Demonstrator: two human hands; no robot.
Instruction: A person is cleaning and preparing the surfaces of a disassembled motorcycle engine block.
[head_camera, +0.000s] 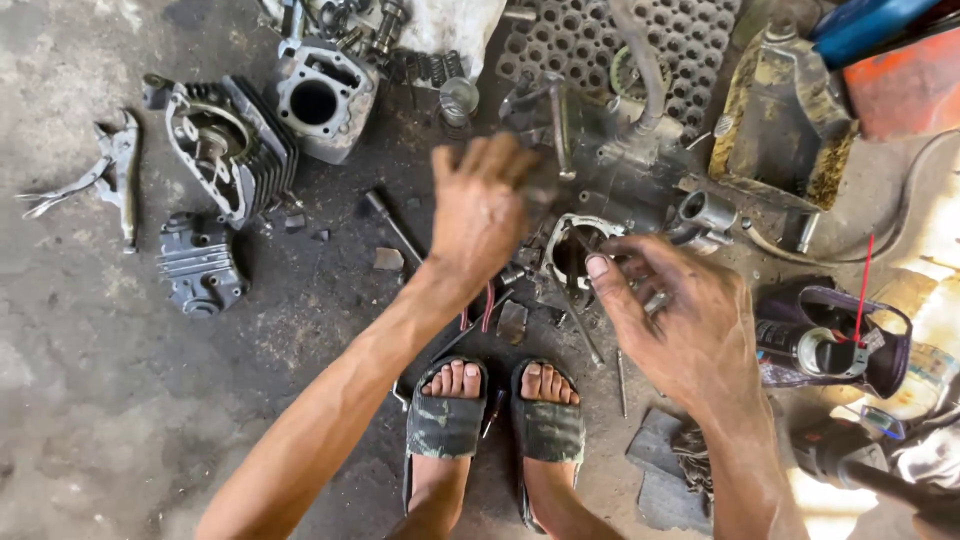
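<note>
Both forearms reach forward over the sandalled feet (495, 420), the left hand (480, 215) palm-down with fingers curled on the engine part (590, 190), the right hand (675, 320) pinching a small piece just beside its round opening (575, 250), which faces upward between them.

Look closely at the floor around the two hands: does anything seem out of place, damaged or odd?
Engine parts lie loose on the oily concrete floor: a finned cylinder head tipped on its side, a cylinder block beside it, locking pliers left open. Dark grime spreads under the left hand and right hand.
</note>
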